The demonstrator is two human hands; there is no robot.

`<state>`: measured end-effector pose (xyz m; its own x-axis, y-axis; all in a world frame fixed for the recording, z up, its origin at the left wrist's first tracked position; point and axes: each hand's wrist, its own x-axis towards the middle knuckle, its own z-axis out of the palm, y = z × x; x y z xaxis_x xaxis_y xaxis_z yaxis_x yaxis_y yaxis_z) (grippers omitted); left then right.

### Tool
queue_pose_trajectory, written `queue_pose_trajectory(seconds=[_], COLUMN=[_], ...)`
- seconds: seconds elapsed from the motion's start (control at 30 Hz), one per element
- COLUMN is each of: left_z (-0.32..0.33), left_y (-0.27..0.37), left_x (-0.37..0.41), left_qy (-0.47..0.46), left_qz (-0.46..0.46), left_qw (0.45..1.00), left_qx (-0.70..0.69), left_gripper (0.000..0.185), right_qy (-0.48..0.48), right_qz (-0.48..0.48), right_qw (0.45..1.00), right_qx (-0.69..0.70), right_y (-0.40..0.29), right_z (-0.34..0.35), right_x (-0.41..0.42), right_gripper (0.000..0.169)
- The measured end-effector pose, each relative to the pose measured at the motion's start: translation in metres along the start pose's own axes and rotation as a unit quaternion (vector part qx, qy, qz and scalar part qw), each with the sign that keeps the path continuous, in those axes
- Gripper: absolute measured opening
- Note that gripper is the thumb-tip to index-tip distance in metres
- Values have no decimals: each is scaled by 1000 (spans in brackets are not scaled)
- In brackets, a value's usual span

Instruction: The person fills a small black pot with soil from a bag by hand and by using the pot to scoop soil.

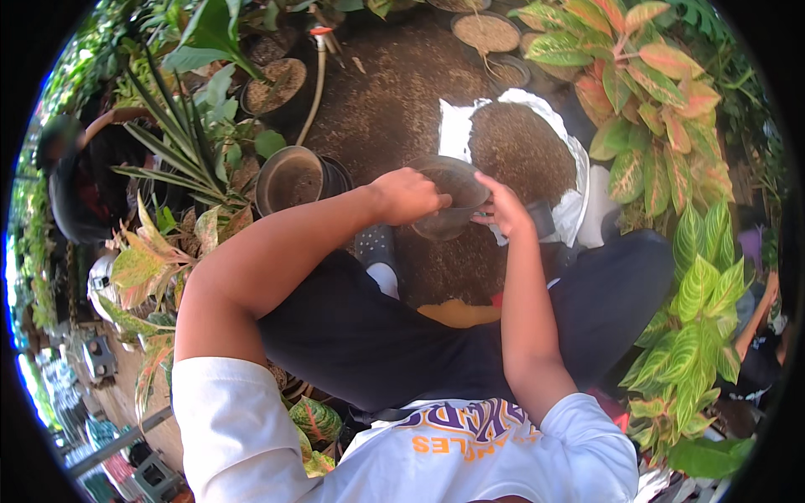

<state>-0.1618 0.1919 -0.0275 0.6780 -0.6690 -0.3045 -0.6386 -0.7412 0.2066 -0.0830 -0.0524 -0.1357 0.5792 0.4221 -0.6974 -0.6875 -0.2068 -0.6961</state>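
Note:
Between my hands a dark plastic plant pot [442, 227] is tilted, its open mouth facing up toward me. My left hand [407, 196] is curled at the pot's left rim, the fingers partly over the opening. On the right side my right hand [503, 204] grips the pot's rim and wall, thumb on top. Just beyond the right hand lies an open white sack [582, 170] filled with brown potting mix [522, 144]. To the left stands a stack of black plant pots [290, 182], the top one with a little soil inside.
Loose soil covers the ground [390, 82]. A hose [312, 100] runs past a potted plant [275, 91]. Aglaonema plants [660, 88] crowd the right side, more foliage the left. A person [94, 170] is at far left, another person [758, 352] at far right.

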Motion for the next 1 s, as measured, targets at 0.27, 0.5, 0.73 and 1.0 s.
queue_pose_trajectory(seconds=[0.27, 0.5, 0.73, 1.0], left_z=[28, 24, 7, 3], left_y=[5, -42, -24, -5], left_x=[35, 41, 59, 90], left_qy=[-263, -293, -261, -249], left_qz=[-30, -163, -151, -157], left_qw=[964, 940, 951, 953], left_qx=[1, 65, 63, 69], left_gripper=[31, 34, 41, 46], right_qy=[151, 210, 410, 494], right_qz=[-54, -176, -263, 66], right_qw=[930, 924, 820, 856], right_qx=[-330, -267, -301, -136], right_y=[88, 101, 71, 81], right_z=[-29, -34, -70, -113], right_x=[28, 29, 19, 25], right_gripper=[35, 27, 28, 86])
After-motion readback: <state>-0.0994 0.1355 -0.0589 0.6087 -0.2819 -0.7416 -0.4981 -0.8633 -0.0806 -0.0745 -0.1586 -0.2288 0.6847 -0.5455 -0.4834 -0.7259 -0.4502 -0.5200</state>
